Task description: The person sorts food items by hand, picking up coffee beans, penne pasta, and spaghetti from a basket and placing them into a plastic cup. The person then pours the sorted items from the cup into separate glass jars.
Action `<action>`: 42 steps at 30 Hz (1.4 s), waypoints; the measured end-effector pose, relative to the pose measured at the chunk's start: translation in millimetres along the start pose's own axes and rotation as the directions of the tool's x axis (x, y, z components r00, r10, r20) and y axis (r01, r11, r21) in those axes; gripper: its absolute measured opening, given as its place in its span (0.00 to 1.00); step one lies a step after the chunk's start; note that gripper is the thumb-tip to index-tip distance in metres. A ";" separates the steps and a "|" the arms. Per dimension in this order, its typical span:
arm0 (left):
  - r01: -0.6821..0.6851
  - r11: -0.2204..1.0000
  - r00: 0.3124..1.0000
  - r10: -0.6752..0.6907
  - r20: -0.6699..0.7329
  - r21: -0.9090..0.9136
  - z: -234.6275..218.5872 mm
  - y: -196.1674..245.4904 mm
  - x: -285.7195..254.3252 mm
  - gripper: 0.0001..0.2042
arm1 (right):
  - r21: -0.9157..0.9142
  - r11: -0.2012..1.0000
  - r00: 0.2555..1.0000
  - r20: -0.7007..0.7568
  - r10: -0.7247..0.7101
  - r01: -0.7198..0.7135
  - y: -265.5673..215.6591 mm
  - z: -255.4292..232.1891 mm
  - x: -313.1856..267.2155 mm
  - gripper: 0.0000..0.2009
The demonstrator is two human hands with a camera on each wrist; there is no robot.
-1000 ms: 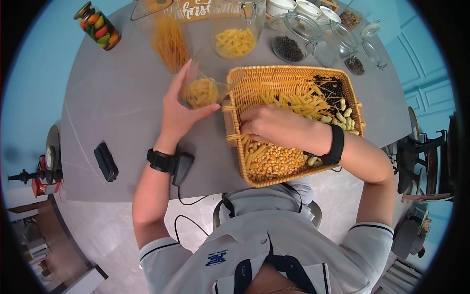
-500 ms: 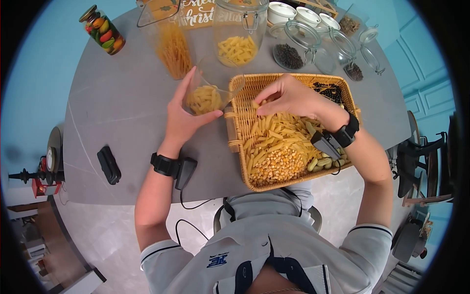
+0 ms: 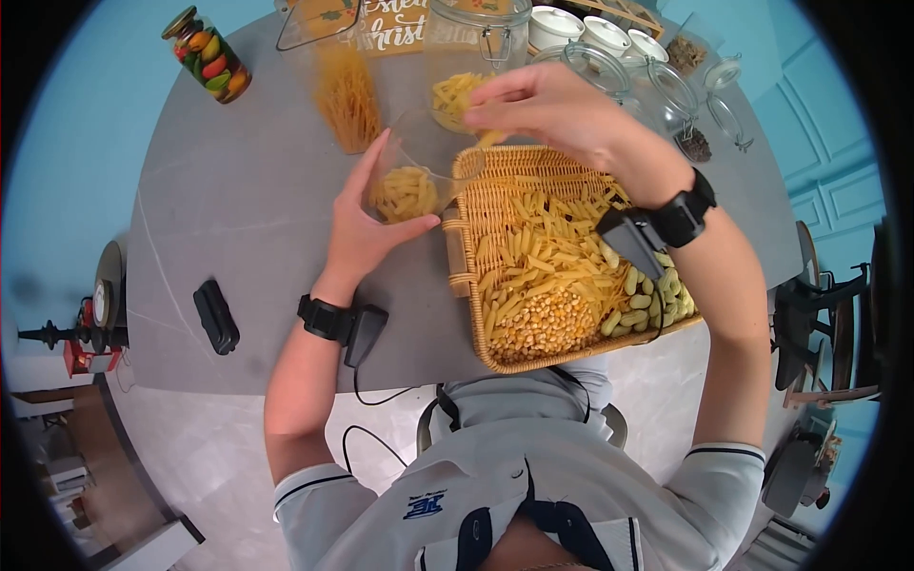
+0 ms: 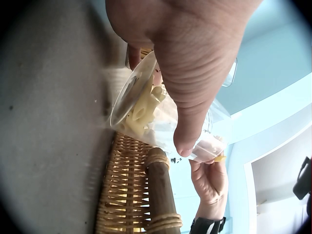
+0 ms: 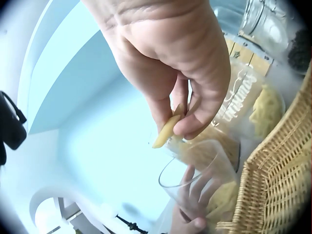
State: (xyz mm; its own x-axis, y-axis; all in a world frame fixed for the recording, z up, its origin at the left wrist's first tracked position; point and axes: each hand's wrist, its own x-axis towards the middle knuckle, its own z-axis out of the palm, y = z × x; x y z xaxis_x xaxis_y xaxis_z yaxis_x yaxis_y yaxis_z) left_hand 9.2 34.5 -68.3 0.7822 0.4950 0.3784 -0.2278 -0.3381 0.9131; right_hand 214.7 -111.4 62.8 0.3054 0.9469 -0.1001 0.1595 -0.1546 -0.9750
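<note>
My left hand holds a clear, wide-mouthed cup, thumb on the near side and fingers on the far side. Penne lies in its bottom. Above the cup's rim, my right hand pinches a few penne pieces between thumb and fingers. Beside the cup stands a wicker basket with a wooden handle. Loose penne, corn kernels and peanuts fill it in patches. My right forearm hides its far right part.
Behind the cup stand a container of spaghetti and a clip-top jar of penne. Several glass jars and white lidded pots line the back right. A jar of colourful fruit is at back left; a black case lies at left.
My right hand dipped into the basket's left side, lifted penne out, and moved up and forward to above the cup. My left hand stays round the cup.
</note>
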 end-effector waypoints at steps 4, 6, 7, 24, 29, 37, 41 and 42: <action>-0.019 0.999 1.000 0.019 -0.004 0.039 -1.1 -4.6 -0.6 0.50 | -0.380 0.916 0.990 0.003 -0.139 0.130 3.6 25.4 11.9 0.15; -0.008 1.000 1.000 0.008 -0.007 0.024 0.0 -1.7 -1.0 0.50 | -0.444 0.880 0.984 0.023 -0.178 0.169 0.0 27.0 8.9 0.14; -0.004 1.000 1.000 0.005 -0.009 0.016 0.2 -0.9 -0.6 0.50 | -0.476 0.858 0.980 0.034 -0.198 0.190 -1.2 27.2 8.2 0.14; -0.027 0.999 1.000 0.027 -0.005 0.025 0.4 -2.9 -0.4 0.50 | -0.779 0.578 0.970 0.202 -0.136 0.243 54.5 25.7 -76.8 0.12; -0.019 0.999 1.000 0.019 0.010 0.049 -0.3 -0.8 -0.5 0.51 | -0.664 0.546 0.851 0.480 -0.210 0.510 58.1 19.0 -75.4 0.17; -0.013 1.000 1.000 0.013 -0.004 0.001 0.8 -2.6 -1.5 0.51 | -0.716 0.476 0.852 0.498 -0.162 0.510 59.7 15.1 -75.5 0.08; -0.017 1.000 1.000 0.017 -0.002 0.019 -0.1 -2.6 -1.2 0.50 | -0.720 0.476 0.856 0.488 -0.170 0.505 65.1 9.4 -75.5 0.10; -0.019 0.999 1.000 0.019 -0.003 0.027 -0.6 -3.5 -1.0 0.50 | -0.716 0.496 0.865 0.466 -0.186 0.492 65.4 8.1 -75.9 0.10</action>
State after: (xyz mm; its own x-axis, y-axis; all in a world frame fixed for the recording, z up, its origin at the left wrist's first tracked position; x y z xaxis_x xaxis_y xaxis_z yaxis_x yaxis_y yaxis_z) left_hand 8.8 35.7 -71.7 0.7759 0.4910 0.3961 -0.2266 -0.3690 0.9014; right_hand 194.3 -191.1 5.0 -0.2025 0.9793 0.0020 0.9011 0.1871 -0.3911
